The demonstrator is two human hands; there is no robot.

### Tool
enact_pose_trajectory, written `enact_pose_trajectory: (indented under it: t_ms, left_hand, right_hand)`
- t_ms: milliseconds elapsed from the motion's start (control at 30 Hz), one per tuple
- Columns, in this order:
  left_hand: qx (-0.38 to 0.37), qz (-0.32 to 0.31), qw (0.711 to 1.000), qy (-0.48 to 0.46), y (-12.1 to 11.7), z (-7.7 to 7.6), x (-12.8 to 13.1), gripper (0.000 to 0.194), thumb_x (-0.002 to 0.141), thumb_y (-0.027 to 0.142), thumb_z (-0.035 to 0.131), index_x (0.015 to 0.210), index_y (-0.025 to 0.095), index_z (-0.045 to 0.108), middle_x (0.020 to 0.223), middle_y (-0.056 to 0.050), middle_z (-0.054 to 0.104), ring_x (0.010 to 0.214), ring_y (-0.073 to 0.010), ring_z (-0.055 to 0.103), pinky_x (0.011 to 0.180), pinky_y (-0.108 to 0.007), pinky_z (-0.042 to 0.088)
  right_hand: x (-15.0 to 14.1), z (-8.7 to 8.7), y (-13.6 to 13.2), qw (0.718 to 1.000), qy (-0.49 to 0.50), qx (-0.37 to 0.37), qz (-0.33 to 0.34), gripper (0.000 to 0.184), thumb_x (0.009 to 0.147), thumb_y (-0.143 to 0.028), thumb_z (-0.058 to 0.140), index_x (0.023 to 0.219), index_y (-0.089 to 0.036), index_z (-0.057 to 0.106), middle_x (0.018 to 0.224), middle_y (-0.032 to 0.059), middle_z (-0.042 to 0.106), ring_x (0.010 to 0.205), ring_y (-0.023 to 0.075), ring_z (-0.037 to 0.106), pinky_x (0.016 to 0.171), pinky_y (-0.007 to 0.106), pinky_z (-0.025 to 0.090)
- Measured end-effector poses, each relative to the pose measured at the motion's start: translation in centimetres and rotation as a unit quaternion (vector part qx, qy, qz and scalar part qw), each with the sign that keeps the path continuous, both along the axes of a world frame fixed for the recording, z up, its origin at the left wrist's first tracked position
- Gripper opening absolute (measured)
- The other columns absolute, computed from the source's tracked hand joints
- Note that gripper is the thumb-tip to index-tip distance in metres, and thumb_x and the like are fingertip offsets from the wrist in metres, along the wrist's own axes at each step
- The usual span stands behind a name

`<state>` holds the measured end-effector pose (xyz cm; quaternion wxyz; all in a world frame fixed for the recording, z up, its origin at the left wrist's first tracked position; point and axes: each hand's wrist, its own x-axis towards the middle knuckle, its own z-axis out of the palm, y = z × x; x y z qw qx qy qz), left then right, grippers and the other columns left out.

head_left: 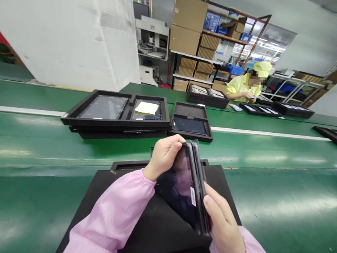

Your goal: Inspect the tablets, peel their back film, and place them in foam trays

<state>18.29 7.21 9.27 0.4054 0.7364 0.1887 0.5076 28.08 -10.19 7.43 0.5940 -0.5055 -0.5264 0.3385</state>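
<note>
A small stack of glossy dark tablet screens [179, 188] is held up and tilted between my two hands, with a white label on the front one and clear film at the upper corner. My left hand [165, 154] closes on the upper left edge, its thumb near the top corner. Wrapped around the right side, my right hand [224, 222] has its thumb and fingers on the stacked edges. Directly beneath lies a large black foam block [141, 229]; another black foam tray [127, 165] shows partly behind it, mostly covered by my hands and the screens.
Across the green bench [285, 196], black foam trays [101, 125] hold screens, one with a yellow paper [146, 107] on it. Beside them stands a smaller tray [192, 112] with one screen. A co-worker in yellow [249, 85] handles something at the far side, near more trays [208, 98].
</note>
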Motion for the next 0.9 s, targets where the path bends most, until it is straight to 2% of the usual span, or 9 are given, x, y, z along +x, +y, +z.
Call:
enact_pose_trajectory:
  t_ms: [167,367,467,567,667,800,900]
  left_hand:
    - [0.011,0.021,1.000,0.014,0.4,-0.6,0.4,0.067,0.084,0.079,0.030,0.062,0.021,0.055,0.054,0.000,0.051,0.052,-0.0157,0.048,0.052,-0.028,0.034]
    - [0.017,0.008,1.000,0.010,0.8,-0.4,0.4,0.066,0.084,0.079,0.031,0.063,0.021,0.055,0.053,0.000,0.050,0.051,-0.0153,0.046,0.052,-0.027,0.034]
    - [0.014,0.009,1.000,0.000,1.0,-0.3,0.2,0.065,0.085,0.078,0.033,0.063,0.020,0.054,0.053,0.000,0.049,0.050,-0.0150,0.045,0.051,-0.027,0.034]
    - [0.017,0.013,1.000,-0.005,1.2,-0.2,0.1,0.065,0.085,0.078,0.033,0.063,0.020,0.054,0.054,0.000,0.048,0.051,-0.0150,0.045,0.051,-0.027,0.034]
    - [0.020,0.016,1.000,-0.004,1.2,-0.2,0.1,0.064,0.085,0.077,0.033,0.063,0.020,0.052,0.054,0.000,0.048,0.052,-0.0147,0.045,0.051,-0.026,0.035]
    - [0.026,0.017,0.999,0.010,1.1,-0.1,0.0,0.066,0.084,0.079,0.032,0.063,0.020,0.052,0.054,0.001,0.050,0.052,-0.0146,0.047,0.052,-0.026,0.037]
    - [0.031,0.020,0.999,0.015,1.0,0.0,0.0,0.067,0.083,0.080,0.031,0.063,0.020,0.052,0.053,0.001,0.050,0.051,-0.0144,0.047,0.051,-0.026,0.037]
  right_hand:
    - [0.2,0.2,0.3,0.999,-0.023,0.023,-0.027,0.040,0.102,-0.045,0.043,0.138,-0.033,0.055,0.136,0.0027,0.062,0.132,0.0239,0.052,0.111,0.042,0.042]
    - [0.2,0.7,0.9,0.998,0.060,0.000,0.023,0.042,0.101,-0.043,0.043,0.139,-0.030,0.056,0.138,0.0029,0.060,0.135,0.0253,0.049,0.117,0.046,0.032]
    - [0.0,1.3,1.2,0.994,0.095,-0.013,0.050,0.043,0.100,-0.043,0.045,0.137,-0.027,0.058,0.136,0.0041,0.062,0.133,0.0273,0.051,0.116,0.047,0.033]
    - [0.0,1.7,1.4,0.991,0.119,-0.022,0.062,0.043,0.098,-0.044,0.047,0.133,-0.025,0.062,0.125,0.0048,0.069,0.123,0.0277,0.059,0.111,0.046,0.039]
    - [0.1,2.1,1.7,0.990,0.127,-0.031,0.061,0.042,0.097,-0.045,0.048,0.127,-0.023,0.067,0.109,0.0048,0.073,0.104,0.0260,0.067,0.102,0.042,0.047]
    - [0.5,2.6,2.0,0.994,0.086,-0.047,0.050,0.041,0.097,-0.048,0.050,0.120,-0.021,0.070,0.093,0.0040,0.073,0.086,0.0220,0.066,0.087,0.035,0.052]
    - [0.8,2.8,2.1,0.996,0.040,-0.058,0.046,0.042,0.096,-0.050,0.051,0.117,-0.020,0.072,0.086,0.0034,0.072,0.080,0.0204,0.064,0.082,0.033,0.052]
